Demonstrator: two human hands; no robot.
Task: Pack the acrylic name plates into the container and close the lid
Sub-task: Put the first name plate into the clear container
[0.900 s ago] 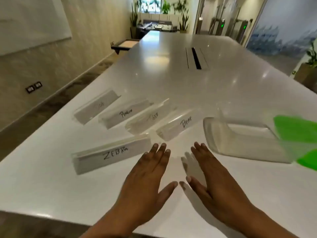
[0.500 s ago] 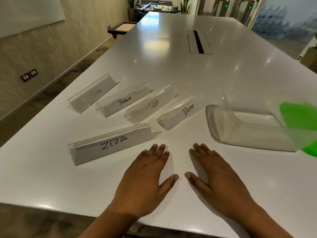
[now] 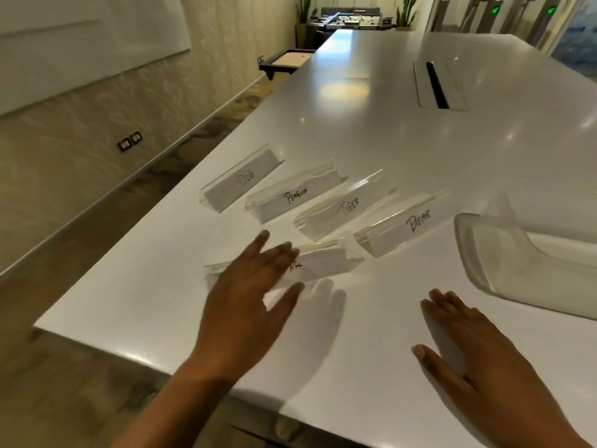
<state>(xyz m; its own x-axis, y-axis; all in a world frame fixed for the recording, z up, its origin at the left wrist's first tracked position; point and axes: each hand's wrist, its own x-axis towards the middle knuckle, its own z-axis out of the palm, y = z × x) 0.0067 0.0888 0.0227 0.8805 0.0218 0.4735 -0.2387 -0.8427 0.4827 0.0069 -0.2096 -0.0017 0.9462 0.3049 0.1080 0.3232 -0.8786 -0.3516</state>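
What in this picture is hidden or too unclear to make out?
All in the head view:
- Nearest name plate: the left hand covers most of its label; only the last letters show.
- Container: cut off by the right edge; no lid visible.
- Dog plate: faint writing, barely legible.
- Left hand: motion-blurred, so contact with the plate is unclear.

table (image 3: 420, 163): long, glossy white | wall (image 3: 80, 118): beige textured, whiteboard (image 3: 80, 33) | far end: potted plants (image 3: 303, 11)
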